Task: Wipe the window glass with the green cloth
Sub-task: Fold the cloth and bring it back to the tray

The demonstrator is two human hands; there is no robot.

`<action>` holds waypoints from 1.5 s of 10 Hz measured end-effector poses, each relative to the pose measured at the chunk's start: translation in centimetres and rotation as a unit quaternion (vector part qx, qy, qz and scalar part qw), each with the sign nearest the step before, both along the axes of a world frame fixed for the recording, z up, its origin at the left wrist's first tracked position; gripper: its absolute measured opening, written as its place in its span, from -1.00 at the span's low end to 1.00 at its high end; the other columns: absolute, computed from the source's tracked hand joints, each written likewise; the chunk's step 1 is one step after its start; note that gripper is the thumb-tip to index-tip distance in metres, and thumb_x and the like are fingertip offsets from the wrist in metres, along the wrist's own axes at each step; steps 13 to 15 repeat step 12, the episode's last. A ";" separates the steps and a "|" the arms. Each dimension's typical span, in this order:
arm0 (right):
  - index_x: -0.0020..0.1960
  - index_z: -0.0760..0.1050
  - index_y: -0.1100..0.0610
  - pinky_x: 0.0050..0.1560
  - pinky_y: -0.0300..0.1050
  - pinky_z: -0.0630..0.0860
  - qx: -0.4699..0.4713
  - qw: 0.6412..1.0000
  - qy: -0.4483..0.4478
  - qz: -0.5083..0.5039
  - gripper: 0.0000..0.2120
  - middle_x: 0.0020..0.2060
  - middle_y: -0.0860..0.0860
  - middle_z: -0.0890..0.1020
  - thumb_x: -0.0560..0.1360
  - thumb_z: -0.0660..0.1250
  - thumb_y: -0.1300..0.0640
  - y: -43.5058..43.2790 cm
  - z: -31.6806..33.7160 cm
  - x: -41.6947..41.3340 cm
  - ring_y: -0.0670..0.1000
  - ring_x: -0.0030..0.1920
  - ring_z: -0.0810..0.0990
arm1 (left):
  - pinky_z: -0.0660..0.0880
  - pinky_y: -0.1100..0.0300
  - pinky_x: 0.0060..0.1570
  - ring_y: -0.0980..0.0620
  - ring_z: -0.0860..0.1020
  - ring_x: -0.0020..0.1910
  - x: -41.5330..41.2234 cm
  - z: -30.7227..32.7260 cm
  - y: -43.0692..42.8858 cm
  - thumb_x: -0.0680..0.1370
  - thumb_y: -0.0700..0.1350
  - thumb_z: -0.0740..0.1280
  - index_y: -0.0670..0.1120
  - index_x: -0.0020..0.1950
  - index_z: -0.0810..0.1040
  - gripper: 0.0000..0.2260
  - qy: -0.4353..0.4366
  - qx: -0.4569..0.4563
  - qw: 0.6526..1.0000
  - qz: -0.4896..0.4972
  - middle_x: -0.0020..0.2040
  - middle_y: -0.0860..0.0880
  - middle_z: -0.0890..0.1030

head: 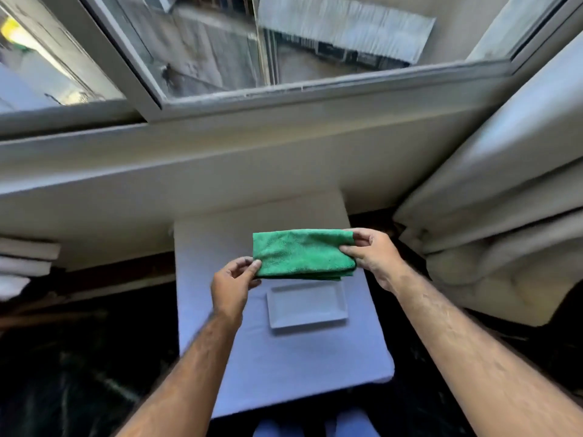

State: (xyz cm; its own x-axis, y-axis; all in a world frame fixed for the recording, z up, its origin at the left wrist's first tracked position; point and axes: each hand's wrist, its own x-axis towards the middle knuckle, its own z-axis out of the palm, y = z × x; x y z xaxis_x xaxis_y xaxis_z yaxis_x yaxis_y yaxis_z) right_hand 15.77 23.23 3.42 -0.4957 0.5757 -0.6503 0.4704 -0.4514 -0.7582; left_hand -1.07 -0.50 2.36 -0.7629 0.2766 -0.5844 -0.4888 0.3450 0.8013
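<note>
Head view, the only one: a person stands at a small table (284, 373) w/ a pale cover, both bare arms out front. The green cloth (303, 253) sits dead centre of the view, held up in the air above the table, folded into a flat oblong, several layers showing at its lower right corner. Left hand (232, 287) pinches the cloth's 8 o'clock corner between thumb and fingers; right hand (373, 252) is closed on the 3 o'clock edge, thumb on top, fingers under. So both hands grip it, cloth stretched lightly between them.

A white rectangular tray (307, 305) lies on the table just beneath the cloth, at 6 o'clock from it, not touching.

The window glass (220, 48) is up at 12 o'clock, well apart from the cloth, beyond a wide white sill (189, 171). Curtain (504, 200) bunched at 3 o'clock.

Handling, my guess: cloth looks like microfibre, v. light, soft, floppy, no fragility, not slippery. It'd sag if held by one corner, so prob. best bunched or laid flat under one palm, fingers spread behind the fold, for pressing on glass.
</note>
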 end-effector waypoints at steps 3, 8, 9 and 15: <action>0.30 0.56 0.32 0.04 -0.05 0.68 0.034 0.990 -0.138 0.003 -0.56 0.05 0.22 0.72 0.45 0.53 0.43 -4.1 -14.9 4.2 0.16 0.04 0.73 | 0.61 0.04 0.08 0.08 0.63 -0.20 5.7 -14.2 -4.0 0.51 -0.15 0.59 -0.03 -0.04 0.71 -0.90 -0.018 -0.183 0.980 -0.081 -0.16 -0.05 0.73; 0.19 0.42 0.00 -0.23 -0.08 0.38 0.352 0.829 -0.333 0.281 -0.61 -0.01 -0.01 0.68 0.49 0.54 -0.01 -6.8 -22.2 4.1 0.16 -0.09 0.67 | 0.43 0.16 -0.20 0.00 0.58 -0.14 8.7 -21.4 -4.4 0.60 -0.01 0.46 0.02 -0.05 0.60 -0.90 0.133 -0.344 0.896 -0.247 -0.18 0.11 0.57; 0.17 0.31 0.09 -0.28 -0.08 0.33 0.375 0.807 -0.339 0.305 -0.52 0.02 0.02 0.61 0.50 0.55 -0.03 -6.5 -21.8 3.5 0.19 -0.12 0.67 | 0.41 0.14 -0.27 -0.01 0.57 -0.18 8.2 -21.1 -3.7 0.60 -0.04 0.42 0.02 -0.09 0.53 -0.88 0.161 -0.374 0.860 -0.307 -0.20 0.09 0.58; 0.49 0.33 0.16 0.38 0.05 0.54 0.431 0.774 -0.209 0.414 -0.43 0.40 0.10 0.51 0.60 0.43 -0.04 -4.9 -16.9 1.6 0.11 0.39 0.51 | 0.51 0.06 0.08 -0.05 0.57 0.13 5.1 -16.5 -2.0 0.63 0.04 0.41 -0.08 0.23 0.55 -0.73 0.300 -0.318 0.804 -0.403 0.13 -0.02 0.62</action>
